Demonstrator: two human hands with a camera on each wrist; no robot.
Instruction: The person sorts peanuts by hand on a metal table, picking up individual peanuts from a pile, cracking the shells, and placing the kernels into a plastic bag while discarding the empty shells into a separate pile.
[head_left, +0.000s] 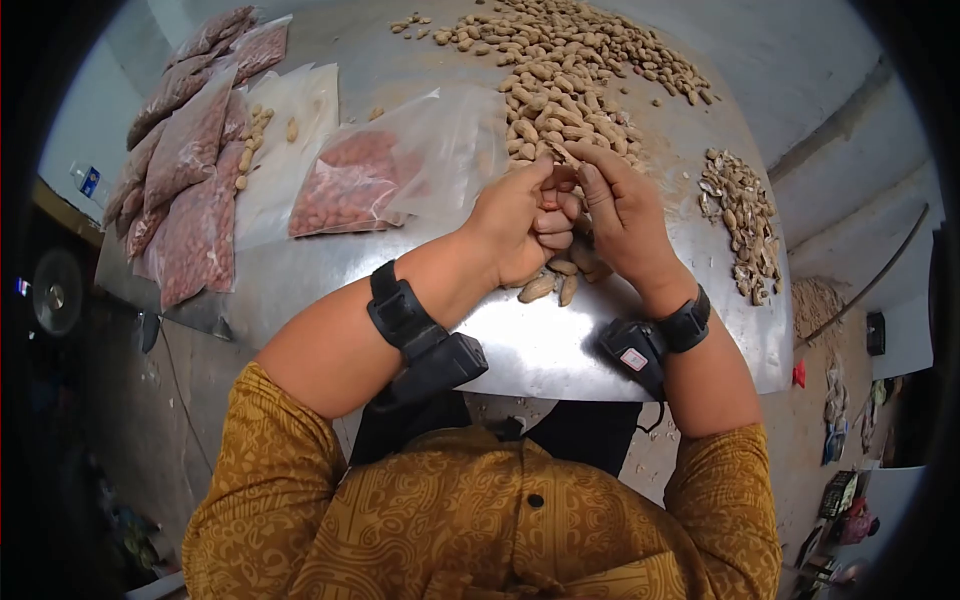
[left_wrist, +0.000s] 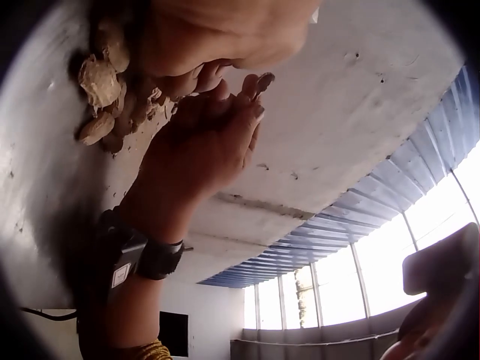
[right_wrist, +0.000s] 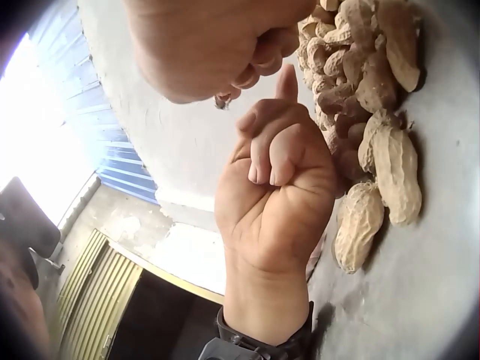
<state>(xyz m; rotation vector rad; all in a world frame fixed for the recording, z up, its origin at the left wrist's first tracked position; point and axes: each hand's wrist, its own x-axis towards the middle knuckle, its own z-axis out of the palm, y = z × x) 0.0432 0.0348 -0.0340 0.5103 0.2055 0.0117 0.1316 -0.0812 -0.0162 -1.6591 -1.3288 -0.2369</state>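
A peanut [head_left: 560, 157] is pinched between the fingertips of the left hand [head_left: 522, 222] and the right hand [head_left: 625, 215], both curled round it, just above the near edge of the pile [head_left: 560, 70]. Its long axis cannot be made out.

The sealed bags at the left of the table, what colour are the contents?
Reddish-pink, shelled peanuts by the look, inside clear plastic bags. The head view shows it best.

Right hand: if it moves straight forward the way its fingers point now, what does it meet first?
Probably the pile of unshelled peanuts right beyond the right hand, though depth is uncertain.
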